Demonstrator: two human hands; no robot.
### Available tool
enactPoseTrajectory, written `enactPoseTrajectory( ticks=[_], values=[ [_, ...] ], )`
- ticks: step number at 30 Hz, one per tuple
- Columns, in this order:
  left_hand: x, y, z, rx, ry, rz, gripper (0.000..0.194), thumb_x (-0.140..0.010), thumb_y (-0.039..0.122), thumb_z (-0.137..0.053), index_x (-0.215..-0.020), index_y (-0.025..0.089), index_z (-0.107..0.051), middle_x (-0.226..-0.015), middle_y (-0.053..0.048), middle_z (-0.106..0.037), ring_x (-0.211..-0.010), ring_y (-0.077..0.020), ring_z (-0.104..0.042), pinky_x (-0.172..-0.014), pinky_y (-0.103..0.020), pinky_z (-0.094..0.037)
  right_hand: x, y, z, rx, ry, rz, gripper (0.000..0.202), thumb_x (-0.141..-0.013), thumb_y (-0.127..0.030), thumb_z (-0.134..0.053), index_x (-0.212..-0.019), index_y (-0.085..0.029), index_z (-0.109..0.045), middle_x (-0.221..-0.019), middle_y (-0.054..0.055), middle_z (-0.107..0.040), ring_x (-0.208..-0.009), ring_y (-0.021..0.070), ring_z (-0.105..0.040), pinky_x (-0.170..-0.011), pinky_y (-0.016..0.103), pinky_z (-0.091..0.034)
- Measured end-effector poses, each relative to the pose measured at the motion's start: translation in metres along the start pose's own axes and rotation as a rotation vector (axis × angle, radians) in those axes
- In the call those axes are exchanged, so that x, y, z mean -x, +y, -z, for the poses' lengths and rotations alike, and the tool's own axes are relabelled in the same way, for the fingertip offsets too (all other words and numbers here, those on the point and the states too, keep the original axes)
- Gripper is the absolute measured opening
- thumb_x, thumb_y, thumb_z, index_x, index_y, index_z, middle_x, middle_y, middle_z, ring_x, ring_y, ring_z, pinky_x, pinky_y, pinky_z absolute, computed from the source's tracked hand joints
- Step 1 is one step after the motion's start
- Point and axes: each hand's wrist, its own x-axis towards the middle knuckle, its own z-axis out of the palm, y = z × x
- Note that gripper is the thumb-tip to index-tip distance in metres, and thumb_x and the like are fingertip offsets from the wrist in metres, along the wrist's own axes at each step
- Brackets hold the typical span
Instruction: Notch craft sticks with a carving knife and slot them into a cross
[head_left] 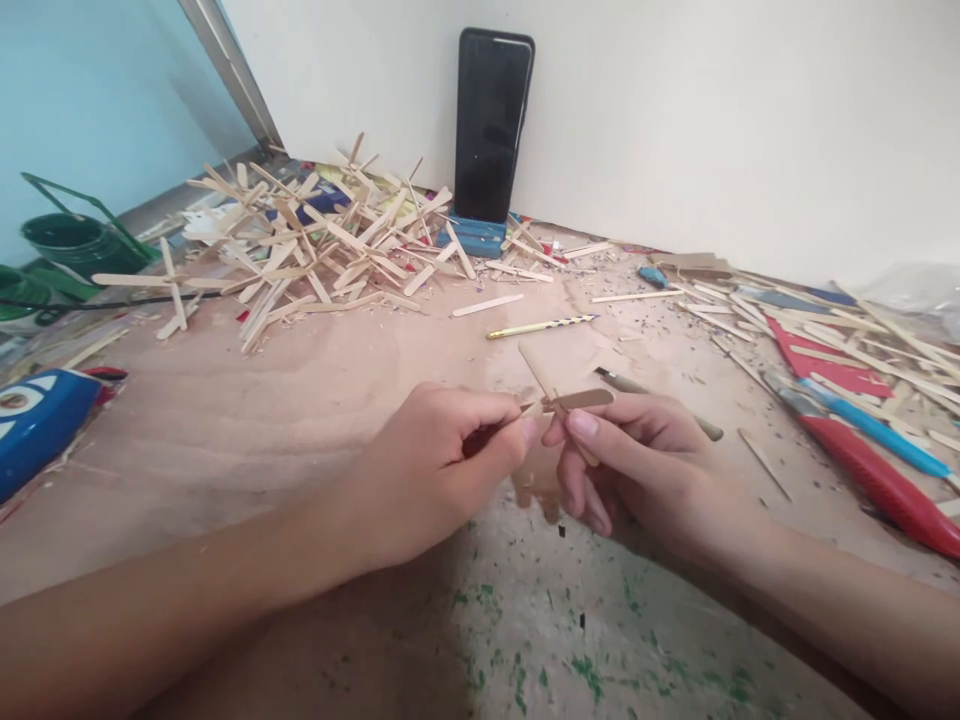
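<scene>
A small cross of wooden craft sticks (pixel 537 370) is held between my two hands above the middle of the table. My left hand (pixel 442 470) pinches one end of it between thumb and forefinger. On the other side my right hand (pixel 652 460) grips it near the crossing, the thumb on top and the lower fingers curled loosely beneath. One stick points up and away; another lies toward the right hand. The fingertips hide part of the joint. Behind the right hand lies a thin tool (pixel 709 428) with a dark tip, partly covered by the hand.
Many joined craft sticks (pixel 330 240) are heaped at the back left, beside a phone (pixel 491 130) on a blue stand (pixel 472 238). A yellow pencil (pixel 536 328) lies beyond my hands. Loose sticks and a red-handled tool (pixel 885 480) lie at right, a blue object (pixel 49 425) at left.
</scene>
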Motion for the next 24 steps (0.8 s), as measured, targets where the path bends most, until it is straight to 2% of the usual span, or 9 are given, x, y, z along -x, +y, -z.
enactPoseTrajectory(
  ticks=[5, 9, 13, 16, 18, 20, 24],
  values=[
    [0.001, 0.002, 0.0, 0.036, 0.002, 0.003, 0.043, -0.105, 0.027, -0.052, -0.062, 0.017, -0.052, -0.055, 0.007, -0.045, -0.051, -0.0057, -0.04, -0.048, -0.021, -0.03, 0.0, 0.0, -0.002, 0.082, 0.049, 0.0, 0.041, -0.105, -0.047, -0.071, -0.078, -0.017, -0.072, -0.059, 0.0, -0.066, -0.046, 0.0086, -0.05, -0.049, 0.023, -0.04],
    [0.0, 0.002, 0.0, 0.148, -0.005, 0.06, 0.043, -0.106, 0.029, -0.053, -0.065, 0.018, -0.056, -0.056, 0.007, -0.048, -0.051, -0.0067, -0.044, -0.048, -0.021, -0.034, 0.0, 0.001, -0.002, 0.1, 0.076, -0.001, 0.046, -0.106, -0.047, -0.071, -0.071, -0.017, -0.069, -0.057, -0.001, -0.06, -0.05, 0.0092, -0.048, -0.051, 0.025, -0.037],
    [-0.001, 0.001, -0.002, 0.144, -0.018, 0.085, 0.042, -0.106, 0.032, -0.05, -0.066, 0.019, -0.055, -0.057, 0.007, -0.048, -0.051, -0.0075, -0.045, -0.048, -0.022, -0.034, 0.0, -0.001, -0.001, 0.07, 0.073, -0.034, 0.041, -0.107, -0.047, -0.067, -0.078, -0.018, -0.071, -0.056, -0.001, -0.063, -0.047, 0.0107, -0.051, -0.049, 0.025, -0.038],
    [0.001, -0.001, -0.004, -0.057, 0.009, -0.021, 0.041, -0.1, 0.024, -0.051, -0.061, 0.019, -0.044, -0.054, 0.007, -0.04, -0.051, -0.0074, -0.04, -0.05, -0.025, -0.028, 0.001, -0.004, -0.003, 0.025, 0.101, -0.073, 0.03, -0.104, -0.045, -0.071, -0.09, -0.019, -0.073, -0.058, -0.001, -0.067, -0.044, 0.0097, -0.05, -0.045, 0.023, -0.038],
    [0.003, -0.004, -0.005, -0.235, 0.033, -0.112, 0.039, -0.098, 0.021, -0.053, -0.06, 0.019, -0.041, -0.053, 0.007, -0.036, -0.05, -0.0079, -0.037, -0.051, -0.027, -0.027, 0.002, -0.007, -0.006, 0.025, 0.109, -0.088, 0.03, -0.103, -0.046, -0.072, -0.089, -0.019, -0.074, -0.058, 0.0, -0.067, -0.042, 0.0092, -0.049, -0.044, 0.022, -0.038],
    [0.004, -0.007, -0.006, -0.413, 0.056, -0.222, 0.037, -0.099, 0.021, -0.053, -0.062, 0.02, -0.047, -0.055, 0.006, -0.043, -0.051, -0.01, -0.04, -0.053, -0.029, -0.029, 0.002, -0.008, -0.008, 0.047, 0.119, -0.093, 0.034, -0.103, -0.047, -0.072, -0.084, -0.019, -0.073, -0.055, 0.0, -0.066, -0.043, 0.0092, -0.049, -0.044, 0.022, -0.037],
    [0.007, -0.01, -0.005, -0.723, 0.073, -0.454, 0.032, -0.102, 0.018, -0.051, -0.071, 0.02, -0.062, -0.064, 0.0, -0.062, -0.055, -0.0183, -0.054, -0.056, -0.036, -0.037, 0.001, -0.01, -0.009, 0.149, 0.118, -0.105, 0.045, -0.102, -0.049, -0.073, -0.069, -0.018, -0.071, -0.052, 0.0, -0.06, -0.043, 0.0083, -0.046, -0.042, 0.021, -0.03]
  ],
)
